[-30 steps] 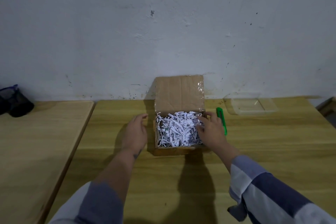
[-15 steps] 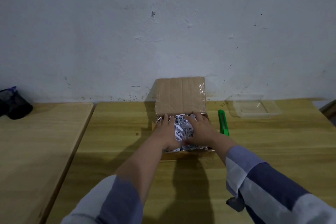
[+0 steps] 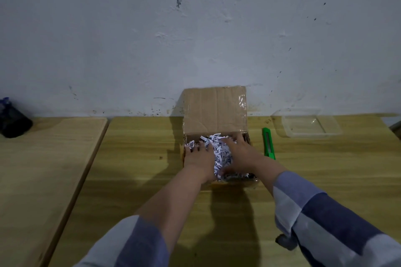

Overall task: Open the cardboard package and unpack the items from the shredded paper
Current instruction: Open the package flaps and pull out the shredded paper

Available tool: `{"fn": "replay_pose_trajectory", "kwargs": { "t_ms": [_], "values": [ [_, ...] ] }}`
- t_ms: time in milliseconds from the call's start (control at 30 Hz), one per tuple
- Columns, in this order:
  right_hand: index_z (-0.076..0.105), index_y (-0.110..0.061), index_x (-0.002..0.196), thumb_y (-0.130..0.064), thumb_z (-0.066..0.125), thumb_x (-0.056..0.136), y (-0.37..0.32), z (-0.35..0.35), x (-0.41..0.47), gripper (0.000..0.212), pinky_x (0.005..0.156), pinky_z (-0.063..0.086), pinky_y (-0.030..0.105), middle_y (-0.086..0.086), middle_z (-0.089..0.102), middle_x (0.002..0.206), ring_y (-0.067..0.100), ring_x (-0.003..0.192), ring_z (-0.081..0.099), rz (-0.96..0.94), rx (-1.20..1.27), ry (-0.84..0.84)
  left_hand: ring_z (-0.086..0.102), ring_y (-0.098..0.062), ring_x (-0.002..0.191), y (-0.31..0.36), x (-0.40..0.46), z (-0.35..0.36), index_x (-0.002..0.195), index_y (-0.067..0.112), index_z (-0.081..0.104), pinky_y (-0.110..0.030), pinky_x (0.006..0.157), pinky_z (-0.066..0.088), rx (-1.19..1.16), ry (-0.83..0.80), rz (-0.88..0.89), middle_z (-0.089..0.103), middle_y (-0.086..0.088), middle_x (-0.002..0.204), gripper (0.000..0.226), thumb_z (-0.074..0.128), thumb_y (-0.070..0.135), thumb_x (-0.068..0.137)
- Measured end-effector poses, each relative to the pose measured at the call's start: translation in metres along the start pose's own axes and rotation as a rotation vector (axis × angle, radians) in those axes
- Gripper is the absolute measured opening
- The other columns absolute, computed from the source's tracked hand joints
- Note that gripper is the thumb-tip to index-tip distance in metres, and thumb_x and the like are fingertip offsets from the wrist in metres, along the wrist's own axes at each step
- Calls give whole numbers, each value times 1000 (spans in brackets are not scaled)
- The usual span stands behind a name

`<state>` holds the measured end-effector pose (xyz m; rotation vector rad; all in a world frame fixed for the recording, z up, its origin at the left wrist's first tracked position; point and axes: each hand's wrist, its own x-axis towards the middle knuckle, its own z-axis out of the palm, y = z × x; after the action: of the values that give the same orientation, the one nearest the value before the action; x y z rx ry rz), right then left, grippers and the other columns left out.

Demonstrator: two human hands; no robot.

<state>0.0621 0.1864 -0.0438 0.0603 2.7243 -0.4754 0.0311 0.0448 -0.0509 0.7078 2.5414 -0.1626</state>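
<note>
An open cardboard box stands on the wooden table, its lid flap raised against the wall. White shredded paper fills it. My left hand lies on the left side of the paper with fingers spread. My right hand lies on the right side, fingers reaching toward the box's far edge. A ridge of paper is bunched up between the two hands. No item shows among the shreds.
A green utility knife lies just right of the box. A clear plastic container sits at the back right by the wall. A dark object rests on a second wooden table to the left.
My left hand moved from the table beside the box onto the paper. Both hands have since pushed in, and the paper is heaped up between them.
</note>
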Motion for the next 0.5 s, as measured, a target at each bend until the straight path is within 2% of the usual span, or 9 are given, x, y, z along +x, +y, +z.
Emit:
{"fn": "replay_pose_trajectory", "kwargs": {
  "t_ms": [200,333,500],
  "values": [
    [14,-25,150,-49,81,63,-1,-8,-4,112,113,33,42,11,4,154,34,140,28,6,27,-69,17,-31,146,0,-6,-2,152,9,2,-46,118,14,-25,55,37,12,-16,159,102,66,46,84],
    [13,-25,150,-44,80,67,-2,-8,-8,108,113,30,40,12,6,155,34,141,25,0,11,-61,27,-25,142,-2,-15,-3,153,16,8,-42,114,22,-9,160,85,22,-5,158,98,65,52,82],
    [15,-24,149,-39,79,70,-5,-6,-13,103,111,33,41,11,4,156,35,140,27,7,17,-24,31,-25,138,-8,-22,-9,150,22,24,-40,109,28,-122,264,61,31,-2,152,70,52,40,88]
  ]
}}
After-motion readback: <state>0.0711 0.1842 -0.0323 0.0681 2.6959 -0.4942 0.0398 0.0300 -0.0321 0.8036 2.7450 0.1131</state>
